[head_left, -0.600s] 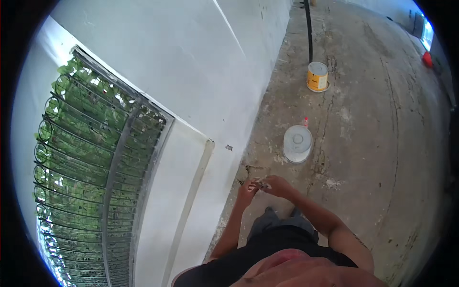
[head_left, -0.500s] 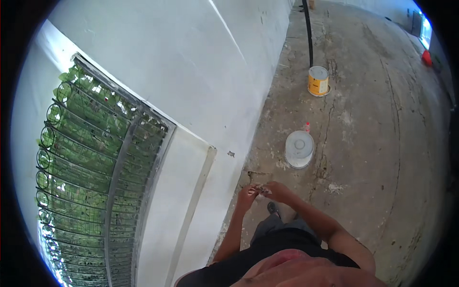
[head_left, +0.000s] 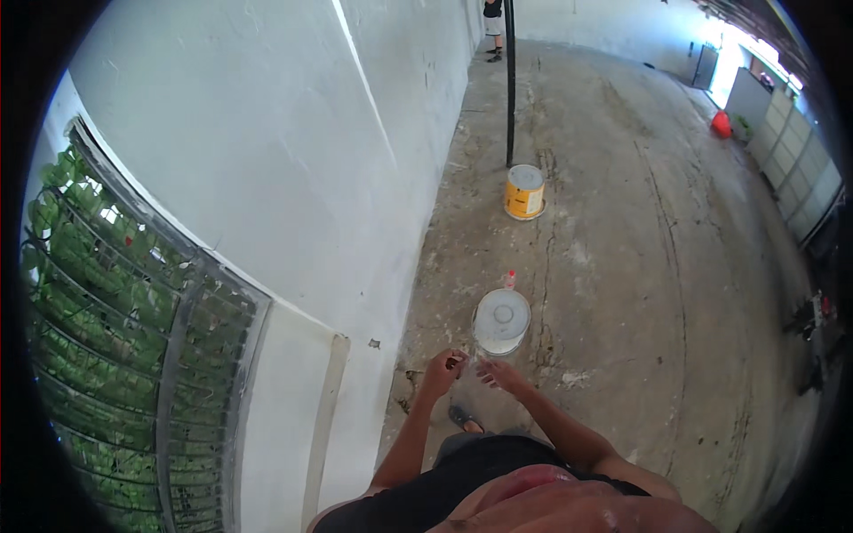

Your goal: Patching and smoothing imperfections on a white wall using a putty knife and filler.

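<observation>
In front of my body my left hand point(head_left: 444, 368) is held with its fingers curled in. A short way to its right, my right hand point(head_left: 500, 374) has its fingers bent toward the left one. Between them shows a small pale, see-through thing point(head_left: 473, 361), too blurred to name; both hands seem to pinch it. Just beyond my hands a white round bucket with a lid point(head_left: 502, 322) stands on the floor. Behind that bucket is a small clear bottle with a red cap point(head_left: 511, 280).
A yellow bucket with a pale lid point(head_left: 525, 193) stands farther off, near a black pole point(head_left: 510, 89). The white wall point(head_left: 267, 133) and a barred window point(head_left: 115, 338) run along my left. Far away are another person point(head_left: 494, 27) and a red bag point(head_left: 721, 124). The concrete floor point(head_left: 613, 293) has cracks.
My hands, close together before, have drawn slightly apart. The view has shifted, so the buckets sit lower and farther left, and the far person now shows.
</observation>
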Available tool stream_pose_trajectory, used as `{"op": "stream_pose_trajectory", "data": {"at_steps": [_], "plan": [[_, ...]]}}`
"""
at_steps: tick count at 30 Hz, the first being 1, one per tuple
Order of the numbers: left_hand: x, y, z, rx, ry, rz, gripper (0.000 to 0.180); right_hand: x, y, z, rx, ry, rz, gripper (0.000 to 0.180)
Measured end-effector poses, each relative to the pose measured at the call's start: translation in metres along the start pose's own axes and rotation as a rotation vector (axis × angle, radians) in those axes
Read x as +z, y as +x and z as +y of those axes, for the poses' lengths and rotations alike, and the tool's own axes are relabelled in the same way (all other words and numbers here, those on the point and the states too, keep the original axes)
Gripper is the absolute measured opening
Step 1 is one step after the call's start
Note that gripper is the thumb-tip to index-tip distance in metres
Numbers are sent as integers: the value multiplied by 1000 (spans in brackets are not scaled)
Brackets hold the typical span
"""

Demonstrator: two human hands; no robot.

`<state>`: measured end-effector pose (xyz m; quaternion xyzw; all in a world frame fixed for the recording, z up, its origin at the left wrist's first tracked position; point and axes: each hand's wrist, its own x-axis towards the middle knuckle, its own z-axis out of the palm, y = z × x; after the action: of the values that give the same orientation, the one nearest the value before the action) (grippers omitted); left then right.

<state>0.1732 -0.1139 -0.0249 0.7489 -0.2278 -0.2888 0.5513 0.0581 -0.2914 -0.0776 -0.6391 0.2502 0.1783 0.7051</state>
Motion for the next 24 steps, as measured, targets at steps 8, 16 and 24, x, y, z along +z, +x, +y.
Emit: {"op": "stream_pose_trajectory", "data": {"at_steps": [8, 16, 24], "plan": [[-65, 42, 12, 18, -260, -56, 17, 40, 42, -65, -111, 209, 69, 49], [-127, 43, -19, 16, -318, 56, 21, 82, 72, -101, -244, 170, -17, 44], [-186, 38, -35, 73, -260, 316, 21, 114, 145, -143, -343, -108, -99, 41]]}}
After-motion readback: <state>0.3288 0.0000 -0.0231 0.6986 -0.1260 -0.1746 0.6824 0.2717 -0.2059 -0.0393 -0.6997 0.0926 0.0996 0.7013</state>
